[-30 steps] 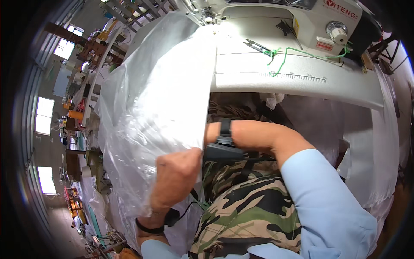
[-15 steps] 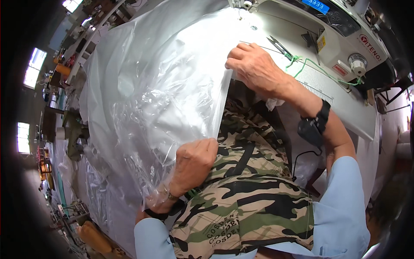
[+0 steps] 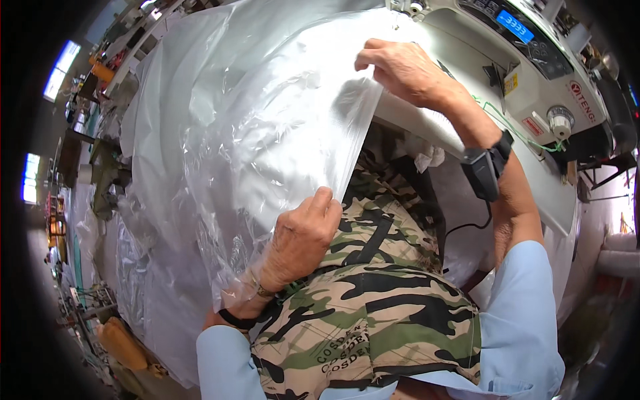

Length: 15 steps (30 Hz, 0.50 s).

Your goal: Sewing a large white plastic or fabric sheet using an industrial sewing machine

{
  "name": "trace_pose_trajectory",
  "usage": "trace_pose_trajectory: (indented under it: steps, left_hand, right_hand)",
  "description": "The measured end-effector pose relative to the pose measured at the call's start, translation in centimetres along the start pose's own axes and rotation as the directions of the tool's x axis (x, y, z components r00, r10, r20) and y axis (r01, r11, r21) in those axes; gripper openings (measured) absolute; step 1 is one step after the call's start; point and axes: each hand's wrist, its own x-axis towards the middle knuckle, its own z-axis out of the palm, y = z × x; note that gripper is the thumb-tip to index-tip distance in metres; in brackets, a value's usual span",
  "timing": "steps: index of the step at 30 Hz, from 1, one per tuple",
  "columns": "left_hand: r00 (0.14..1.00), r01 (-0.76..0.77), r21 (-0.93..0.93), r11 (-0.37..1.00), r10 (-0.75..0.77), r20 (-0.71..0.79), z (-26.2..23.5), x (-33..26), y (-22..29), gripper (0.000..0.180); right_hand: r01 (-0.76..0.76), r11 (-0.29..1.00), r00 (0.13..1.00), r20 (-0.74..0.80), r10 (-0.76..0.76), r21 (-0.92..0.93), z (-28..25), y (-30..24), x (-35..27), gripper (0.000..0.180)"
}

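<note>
A translucent white plastic sheet spreads over the left and middle of the worktop, its folded edge running down toward my lap. My left hand is closed on this edge near its lower end, thumb and fingers pinched together. Loose clear plastic wraps over my left wrist. At the upper part of the edge, near the sewing machine's needle area, my right hand is loosely curled over the sheet. Its fingers are apart and cast a shadow on the plastic; nothing shows between them.
The white sewing machine with a lit blue display stands at the upper right. Green thread trails over its bed. A black wrist device with a cable sits on my right forearm. A camouflage apron covers my lap.
My right hand has loosened from the sheet's edge and lifted slightly. My left hand has moved up a little with the lower edge. The whole view has shifted slightly.
</note>
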Motion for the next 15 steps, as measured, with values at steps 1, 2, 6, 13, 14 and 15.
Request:
trace_pose_trajectory:
  steps: [1,2,6,13,14,15]
  left_hand:
    - [1.000,0.007,-0.018,1.000,-0.007,0.017,-0.1,-0.1,-0.1,0.009]
    - [1.000,0.013,-0.023,1.000,-0.013,0.007,-0.2,-0.1,-0.3,0.009]
    - [0.996,-0.062,-0.055,0.997,0.058,-0.064,-0.4,0.0,-0.4,0.011]
    - [0.999,0.024,-0.166,0.986,-0.030,-0.033,-0.4,-0.5,-0.1,0.011]
    - [0.999,0.024,-0.167,0.986,-0.031,-0.038,-0.4,-0.5,0.0,0.011]
    - [0.999,0.033,-0.159,0.987,-0.037,-0.026,-0.5,-0.6,0.1,0.013]
  right_hand:
    - [-0.066,0.997,0.997,0.044,0.068,-0.047,-0.3,0.3,-0.8,0.031]
    - [-0.131,0.986,0.987,0.084,0.140,-0.100,-0.5,0.8,-1.3,0.027]
    - [-0.140,0.990,0.990,-0.039,0.139,-0.008,1.7,3.0,-3.1,0.029]
    - [-0.074,0.997,0.993,-0.095,0.075,0.018,3.1,3.9,-2.6,0.021]
    - [-0.070,0.997,0.993,-0.094,0.071,0.014,3.2,4.1,-2.4,0.021]
    - [-0.077,0.997,0.993,-0.084,0.079,0.021,3.4,4.3,-2.2,0.017]
